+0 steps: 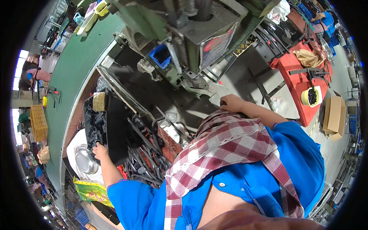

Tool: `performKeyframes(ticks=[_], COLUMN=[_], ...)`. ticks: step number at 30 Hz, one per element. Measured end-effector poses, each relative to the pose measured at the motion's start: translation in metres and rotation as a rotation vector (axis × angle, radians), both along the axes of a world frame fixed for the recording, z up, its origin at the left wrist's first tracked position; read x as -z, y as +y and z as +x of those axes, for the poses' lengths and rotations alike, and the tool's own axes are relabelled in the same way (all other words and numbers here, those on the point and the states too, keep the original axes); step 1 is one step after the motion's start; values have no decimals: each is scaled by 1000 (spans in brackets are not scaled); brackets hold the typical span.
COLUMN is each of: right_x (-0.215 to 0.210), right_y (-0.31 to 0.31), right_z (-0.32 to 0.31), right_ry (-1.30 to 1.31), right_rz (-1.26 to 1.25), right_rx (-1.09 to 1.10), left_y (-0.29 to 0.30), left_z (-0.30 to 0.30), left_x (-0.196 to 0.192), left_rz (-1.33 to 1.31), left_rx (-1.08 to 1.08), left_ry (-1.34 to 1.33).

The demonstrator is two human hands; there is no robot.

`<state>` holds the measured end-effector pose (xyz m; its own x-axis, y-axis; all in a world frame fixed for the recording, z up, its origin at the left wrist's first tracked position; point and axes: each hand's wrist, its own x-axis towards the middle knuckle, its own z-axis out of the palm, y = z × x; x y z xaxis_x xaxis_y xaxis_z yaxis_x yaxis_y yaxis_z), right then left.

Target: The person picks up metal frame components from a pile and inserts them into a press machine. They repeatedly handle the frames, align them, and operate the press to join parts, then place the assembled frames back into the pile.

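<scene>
- Head view: left hand [100, 151] reaches forward-left into a black tray [115, 126] of dark plastic parts [96, 122]; its fingers curl on the parts at the tray's near edge, grip unclear
- Tray's long axis runs away from the person, left of a green machine [199, 34]
- Right hand [230, 102] rests clenched by the machine's base, farther from the parts
- Steel bowl [85, 159] lies just left of the left hand

Matt black plastic parts [96, 126]; shiny metal bowl [85, 159]; checked cloth [222, 149].

Red/black label [215, 45] on machine front; brown cardboard box [334, 117] far right; yellow-green bag [90, 190] lower left.
</scene>
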<state>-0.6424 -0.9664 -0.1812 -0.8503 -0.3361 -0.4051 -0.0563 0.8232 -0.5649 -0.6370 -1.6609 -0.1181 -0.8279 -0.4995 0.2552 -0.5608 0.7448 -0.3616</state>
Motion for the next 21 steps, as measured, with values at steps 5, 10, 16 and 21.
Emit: performKeyframes(ticks=[5,10,16,21], right_x=[-15,-14,-5,18], right_y=[15,31,45,62], right_z=[0,-1,-23,-58], right_ry=[-29,-86,-60,26], right_rz=[10,1,-41,-38], right_rx=[16,39,72,-24], left_y=[-29,-67,-15,86], left_z=[24,45,40,33], left_x=[7,9,-57,-112], left_rz=[201,384,279,291], left_rx=[-199,-329,-433,75], left_ry=[-159,-274,287,601])
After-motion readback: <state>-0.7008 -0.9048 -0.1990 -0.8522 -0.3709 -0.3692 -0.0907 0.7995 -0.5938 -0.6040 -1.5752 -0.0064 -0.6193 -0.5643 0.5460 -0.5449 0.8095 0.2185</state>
